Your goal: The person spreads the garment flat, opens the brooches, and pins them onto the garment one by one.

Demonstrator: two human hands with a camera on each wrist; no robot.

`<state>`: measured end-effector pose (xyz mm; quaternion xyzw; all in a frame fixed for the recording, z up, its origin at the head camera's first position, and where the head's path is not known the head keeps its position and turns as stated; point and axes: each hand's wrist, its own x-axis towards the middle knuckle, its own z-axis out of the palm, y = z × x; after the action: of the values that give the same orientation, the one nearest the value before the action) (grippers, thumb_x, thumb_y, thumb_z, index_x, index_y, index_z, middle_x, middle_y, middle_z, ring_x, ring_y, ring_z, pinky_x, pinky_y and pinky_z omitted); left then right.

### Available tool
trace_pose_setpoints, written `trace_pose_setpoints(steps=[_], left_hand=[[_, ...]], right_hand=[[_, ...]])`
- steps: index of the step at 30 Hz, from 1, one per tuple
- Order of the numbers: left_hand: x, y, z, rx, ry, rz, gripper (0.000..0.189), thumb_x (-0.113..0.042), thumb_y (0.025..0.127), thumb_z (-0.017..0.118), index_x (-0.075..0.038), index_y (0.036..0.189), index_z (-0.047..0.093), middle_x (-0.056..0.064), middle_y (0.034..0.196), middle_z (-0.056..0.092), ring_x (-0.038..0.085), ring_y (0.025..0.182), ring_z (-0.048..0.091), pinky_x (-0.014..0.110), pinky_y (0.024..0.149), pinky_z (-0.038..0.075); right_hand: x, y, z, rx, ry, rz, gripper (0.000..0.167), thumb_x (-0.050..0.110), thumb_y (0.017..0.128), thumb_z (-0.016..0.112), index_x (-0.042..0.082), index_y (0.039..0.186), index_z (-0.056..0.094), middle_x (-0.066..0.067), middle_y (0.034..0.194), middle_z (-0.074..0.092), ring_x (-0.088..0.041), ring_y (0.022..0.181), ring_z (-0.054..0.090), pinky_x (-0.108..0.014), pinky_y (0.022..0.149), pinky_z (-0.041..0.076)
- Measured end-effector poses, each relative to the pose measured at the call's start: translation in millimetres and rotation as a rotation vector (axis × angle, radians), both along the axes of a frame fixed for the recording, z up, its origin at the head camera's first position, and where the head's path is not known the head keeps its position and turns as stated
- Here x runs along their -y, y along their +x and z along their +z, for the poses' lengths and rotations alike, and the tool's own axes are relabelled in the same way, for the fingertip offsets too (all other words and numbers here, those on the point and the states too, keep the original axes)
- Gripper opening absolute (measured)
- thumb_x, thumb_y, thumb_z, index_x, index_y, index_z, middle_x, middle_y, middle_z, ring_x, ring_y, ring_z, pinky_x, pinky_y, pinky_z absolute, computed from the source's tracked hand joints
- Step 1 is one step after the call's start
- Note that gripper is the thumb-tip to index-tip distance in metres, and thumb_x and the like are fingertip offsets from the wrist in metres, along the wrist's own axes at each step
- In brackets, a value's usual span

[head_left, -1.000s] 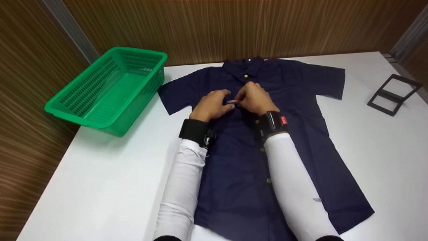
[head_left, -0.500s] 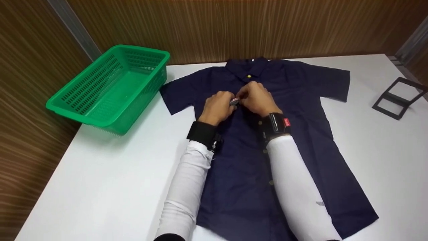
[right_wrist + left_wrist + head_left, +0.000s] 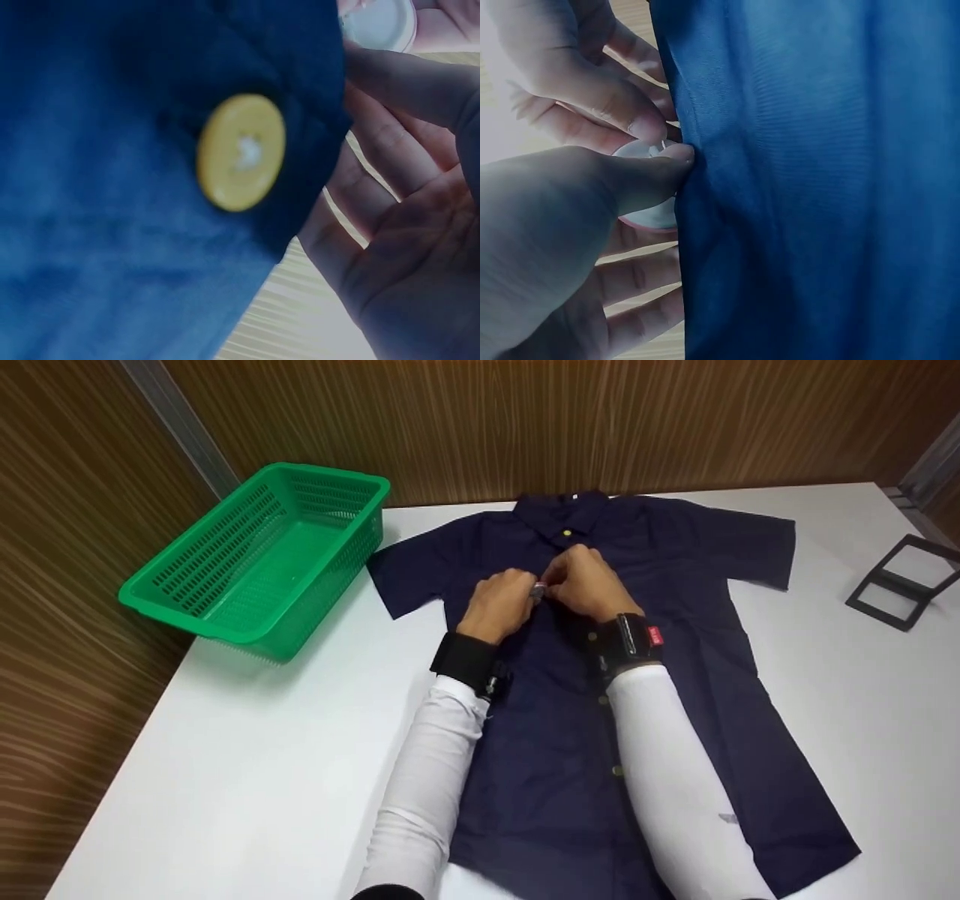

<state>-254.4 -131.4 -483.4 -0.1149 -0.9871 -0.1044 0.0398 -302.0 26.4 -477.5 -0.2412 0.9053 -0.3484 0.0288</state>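
Compared with one second ago, the left hand has changed most: its thumb and forefinger stood apart then, and now they are curled together and clamped on the round badge. Also the badge has turned; it lay more flat to the head view, and now it stands tilted between the two hands. All the scene has slid a little to the right, basket included, so I judge that the head camera moved, and not the things.

Meanwhile the right hand has kept almost the same place upon the shirt. Its thumb and fingers are together, pinching, as it seems, the raised edge of the cloth just beside the badge; whether they also grip the badge, I cannot tell.

As for the badge, it is at the chest of the shirt, below the collar, with its pale back toward the left wrist view and one part hidden by the cloth edge. Something small and bright shows on this back, perhaps a pin. For the work in hand, this firmer hold probably means that badge and cloth are kept steady against each other, but no finished fastening can be seen.
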Motion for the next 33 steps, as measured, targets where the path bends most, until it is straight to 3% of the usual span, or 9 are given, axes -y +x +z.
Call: trace_pose_setpoints(steps=[6,14,22,33], left_hand=[[-1.7,-0.6,-2.0,-0.005,-0.001,0.005,0.028,-0.020,0.108,0.051,-0.004,0.105,0.073,0.016,0.112,0.074,0.036,0.103,0.073,0.053,0.087,0.059],[-4.9,-0.3,-3.3,-0.021,0.004,0.056,0.028,-0.023,0.107,0.051,-0.006,0.106,0.073,0.014,0.112,0.075,0.035,0.104,0.074,0.053,0.087,0.059],[-5.9,0.8,-4.3,-0.066,0.022,0.058,0.028,-0.022,0.106,0.053,-0.004,0.100,0.074,0.016,0.106,0.075,0.036,0.098,0.075,0.053,0.082,0.060],[-6.2,2.2,-4.4,-0.072,0.005,0.053,0.028,-0.022,0.107,0.051,-0.004,0.105,0.073,0.015,0.110,0.075,0.036,0.102,0.074,0.054,0.085,0.060]], right_hand=[[-0.4,-0.2,-1.0,-0.025,-0.016,0.021,0.012,0.006,0.085,0.077,0.003,0.096,0.082,-0.014,0.102,0.081,-0.027,0.098,0.073,-0.044,0.091,0.055],[0.3,0.4,-1.1,-0.032,-0.019,0.030,0.012,0.004,0.084,0.075,0.002,0.095,0.082,-0.014,0.100,0.081,-0.026,0.095,0.073,-0.042,0.088,0.054],[1.4,0.1,-1.8,-0.079,-0.020,0.044,0.009,0.007,0.084,0.078,0.004,0.092,0.082,-0.012,0.094,0.081,-0.024,0.085,0.070,-0.033,0.079,0.049],[1.8,1.5,-1.3,-0.061,-0.026,0.041,0.010,0.007,0.085,0.077,0.003,0.093,0.082,-0.014,0.097,0.081,-0.025,0.089,0.072,-0.035,0.081,0.051]])
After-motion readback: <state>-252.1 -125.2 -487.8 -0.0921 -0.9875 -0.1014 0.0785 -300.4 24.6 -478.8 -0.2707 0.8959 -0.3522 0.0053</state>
